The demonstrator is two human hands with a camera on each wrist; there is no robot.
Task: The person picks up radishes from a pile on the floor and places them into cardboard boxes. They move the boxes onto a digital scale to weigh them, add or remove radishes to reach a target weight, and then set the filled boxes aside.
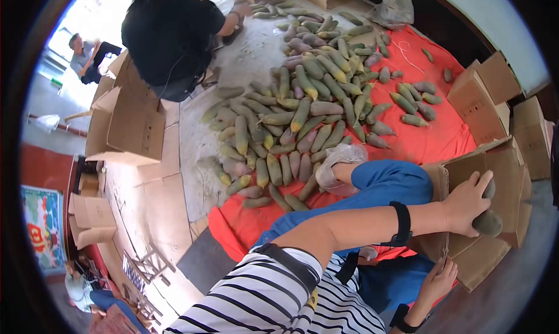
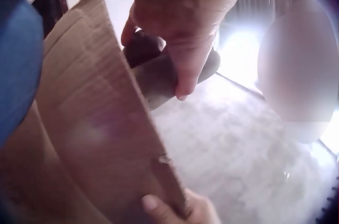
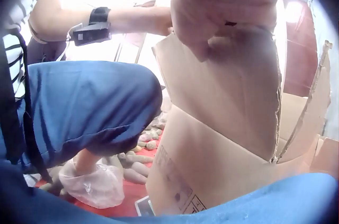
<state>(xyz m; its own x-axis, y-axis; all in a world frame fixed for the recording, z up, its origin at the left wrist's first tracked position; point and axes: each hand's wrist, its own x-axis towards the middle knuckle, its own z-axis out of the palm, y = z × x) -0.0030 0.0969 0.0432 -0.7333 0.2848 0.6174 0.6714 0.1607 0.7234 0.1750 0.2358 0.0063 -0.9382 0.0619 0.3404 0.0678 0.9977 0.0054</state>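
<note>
My left hand (image 1: 466,209) grips two long, dull-green, radish-like vegetables (image 1: 488,223) over the open cardboard box (image 1: 457,170) at the right of the head view. In the left wrist view, its thumb lies along the greenish vegetable (image 2: 159,78), with a darker one (image 2: 144,46) beside it under the fingers. Lower down, my right hand (image 1: 439,281) pinches the edge of a box flap (image 3: 233,91), its thumb against the board. The flap partly hides the fingers of that hand in the left wrist view.
A wide heap of similar green and purplish vegetables (image 1: 314,95) covers the floor and a red sheet (image 1: 428,139). More cartons (image 1: 477,98) stand beyond the box. Another person (image 1: 169,40) crouches across the heap, by an open carton (image 1: 137,124). My plastic-covered foot (image 1: 340,165) borders the heap.
</note>
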